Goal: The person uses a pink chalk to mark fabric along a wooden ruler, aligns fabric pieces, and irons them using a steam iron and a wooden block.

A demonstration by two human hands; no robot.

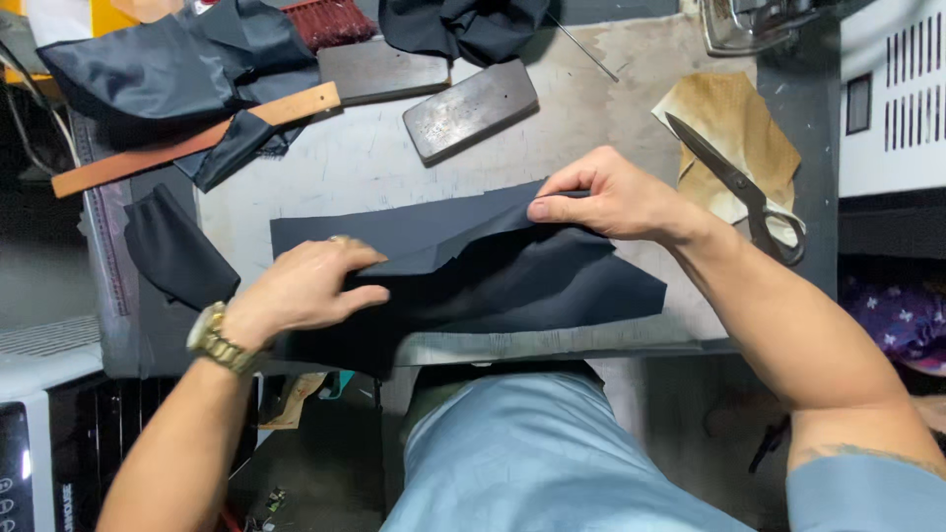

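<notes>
The left hand (305,286) presses the dark fabric (552,286) flat on the desk (365,163); the right hand (611,202) has its grip pinched on a far fold. Uneven tension could skew the crease, I judge.

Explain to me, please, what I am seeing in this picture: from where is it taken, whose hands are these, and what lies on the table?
There is only one picture, taken by a camera worn on a person's head, looking down at their own two bare hands. No machine is involved.

The left hand, with a gold watch on the wrist, presses on a piece of dark cloth lying on a worn worktable. The right hand pinches a fold of the same cloth between its fingers and lifts it slightly.

Around them lie large scissors on a tan scrap, two flat metal blocks, a wooden ruler, a red brush and more dark fabric at the top left. The person's light blue clothing fills the bottom of the view.
</notes>
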